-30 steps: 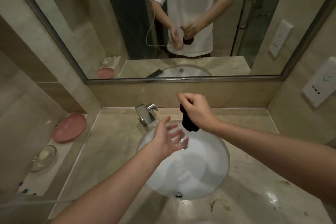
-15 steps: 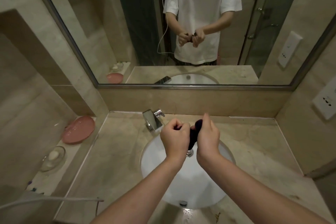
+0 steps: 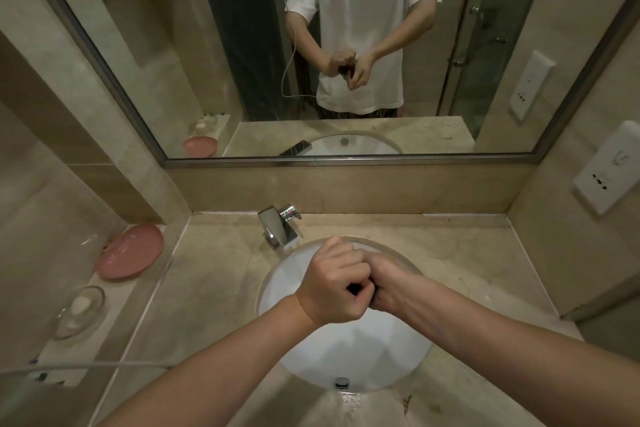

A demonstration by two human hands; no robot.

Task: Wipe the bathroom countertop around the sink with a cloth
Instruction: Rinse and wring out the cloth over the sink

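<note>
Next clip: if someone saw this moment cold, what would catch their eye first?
Two fists pressed together over the white sink: the left hand and right hand share a tight grip on a dark cloth, mostly hidden between them. Next comes the big mirror above, reflecting the person's white shirt and clenched hands. Then the pink dish on the ledge at left, beyond the chrome faucet.

A home bathroom. A white sink (image 3: pixel 346 350) sits mid-frame in a marble counter (image 3: pixel 214 274) under a mirror (image 3: pixel 242 45). Soap dishes (image 3: pixel 130 251) lie at left
</note>
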